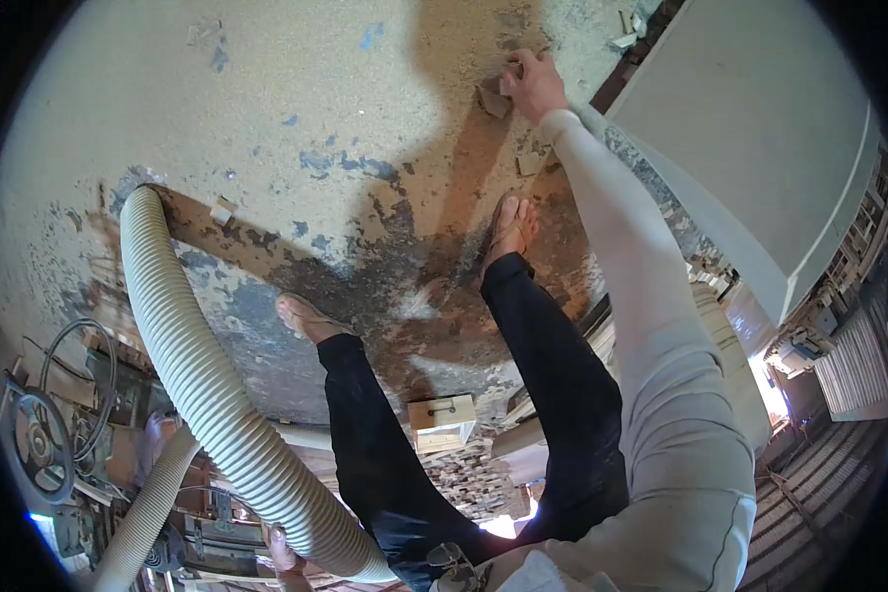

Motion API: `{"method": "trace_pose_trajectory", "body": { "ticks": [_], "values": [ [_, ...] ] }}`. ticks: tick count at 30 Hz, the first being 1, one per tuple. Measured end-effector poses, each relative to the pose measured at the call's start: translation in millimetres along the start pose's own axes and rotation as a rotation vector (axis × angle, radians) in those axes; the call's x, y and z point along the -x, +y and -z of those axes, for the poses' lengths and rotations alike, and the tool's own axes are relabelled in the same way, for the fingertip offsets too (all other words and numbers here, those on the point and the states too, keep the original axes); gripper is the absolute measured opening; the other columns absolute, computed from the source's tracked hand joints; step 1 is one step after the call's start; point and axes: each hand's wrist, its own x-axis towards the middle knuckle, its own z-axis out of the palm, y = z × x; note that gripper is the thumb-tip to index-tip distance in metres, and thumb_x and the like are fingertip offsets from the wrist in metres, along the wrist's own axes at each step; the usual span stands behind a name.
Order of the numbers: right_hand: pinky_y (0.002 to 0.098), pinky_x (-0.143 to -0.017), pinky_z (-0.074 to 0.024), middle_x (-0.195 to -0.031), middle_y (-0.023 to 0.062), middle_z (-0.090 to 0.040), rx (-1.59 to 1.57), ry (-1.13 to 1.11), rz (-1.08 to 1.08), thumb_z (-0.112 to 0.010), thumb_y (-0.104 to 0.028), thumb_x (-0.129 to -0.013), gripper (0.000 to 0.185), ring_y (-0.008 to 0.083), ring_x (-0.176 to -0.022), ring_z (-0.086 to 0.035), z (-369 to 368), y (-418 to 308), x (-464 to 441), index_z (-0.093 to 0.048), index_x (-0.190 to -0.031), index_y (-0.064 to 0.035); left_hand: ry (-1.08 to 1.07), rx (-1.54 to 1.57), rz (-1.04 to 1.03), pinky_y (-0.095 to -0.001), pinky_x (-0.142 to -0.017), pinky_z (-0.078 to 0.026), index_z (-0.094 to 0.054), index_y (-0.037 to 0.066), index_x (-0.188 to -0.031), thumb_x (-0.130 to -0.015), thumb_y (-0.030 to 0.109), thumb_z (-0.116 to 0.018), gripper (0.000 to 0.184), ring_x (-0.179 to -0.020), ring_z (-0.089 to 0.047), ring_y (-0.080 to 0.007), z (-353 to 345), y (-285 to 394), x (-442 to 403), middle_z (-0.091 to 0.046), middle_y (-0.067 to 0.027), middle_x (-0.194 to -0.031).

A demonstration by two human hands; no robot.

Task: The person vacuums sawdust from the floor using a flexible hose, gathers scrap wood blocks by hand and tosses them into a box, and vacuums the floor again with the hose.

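A ribbed, pale dust-collection hose (pixel 202 365) runs from the lower middle up to the left, its far end down on the dusty floor. My left hand (pixel 284 555), partly hidden behind the hose near the bottom edge, is closed around its underside. At the top, my right hand (pixel 537 87) reaches down to the floor on an outstretched arm. Its curled fingers are closed on a small brown scrap of wood (pixel 493 102). Another thin scrap (pixel 530 163) lies on the floor between that hand and my foot.
Pale dust covers the floor (pixel 266 89), with dark patches around my sandalled feet (pixel 311 318). A small wood block (pixel 222 211) lies near the hose end. A large grey panel-sided machine (pixel 750 109) stands at right. Machinery with a handwheel (pixel 41 444) is at left; a wooden box (pixel 442 419) sits behind my legs.
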Motion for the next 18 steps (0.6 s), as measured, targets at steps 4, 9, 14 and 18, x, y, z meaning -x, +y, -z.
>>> {"method": "trace_pose_trajectory", "body": {
  "ticks": [4, 9, 14, 18],
  "values": [
    [0.0435, -0.094, -0.0586, -0.134, 0.0165, -0.064, -0.251, 0.187, 0.346, -0.079, -0.019, -0.098, 0.029, 0.0337, -0.106, -0.072, 133, -60, 87, -0.074, -0.126, -0.0119, 0.036, -0.010, 0.042, -0.0525, -0.111, -0.052, -0.049, 0.007, -0.158, -0.091, 0.066, -0.076, 0.093, -0.131, -0.065, -0.0324, -21, 24, -4, -0.066, -0.0118, -0.146],
    [0.0398, -0.099, -0.0557, -0.127, 0.0124, -0.071, 0.129, 0.850, 0.492, -0.084, -0.014, -0.095, 0.035, 0.0276, -0.116, -0.069, 356, -49, 159, -0.075, -0.128, -0.0079, -0.142, -0.065, 0.001, -0.0522, -0.111, -0.052, -0.051, 0.011, -0.158, -0.102, 0.064, -0.066, 0.079, -0.133, -0.064, -0.0333, -43, 55, -7, -0.065, -0.0109, -0.149],
    [0.0433, -0.101, -0.0535, -0.116, 0.0107, -0.075, 0.502, 1.159, 0.220, -0.084, -0.018, -0.096, 0.033, 0.0287, -0.115, -0.070, 430, -11, 193, -0.075, -0.124, -0.0021, -0.075, -0.064, 0.040, -0.0523, -0.112, -0.053, -0.050, 0.009, -0.158, -0.102, 0.064, -0.065, 0.080, -0.134, -0.063, -0.0337, -23, 49, -11, -0.064, -0.0123, -0.150],
    [0.0413, -0.097, -0.0561, -0.115, 0.0129, -0.075, 0.017, 0.700, 0.349, -0.083, -0.020, -0.096, 0.034, 0.0283, -0.110, -0.071, 322, -46, 203, -0.074, -0.123, -0.0012, -0.085, -0.048, 0.070, -0.0540, -0.114, -0.051, -0.050, 0.009, -0.158, -0.100, 0.069, -0.065, 0.085, -0.135, -0.062, -0.0350, 7, 33, -8, -0.063, -0.0123, -0.151]
  ]
}}
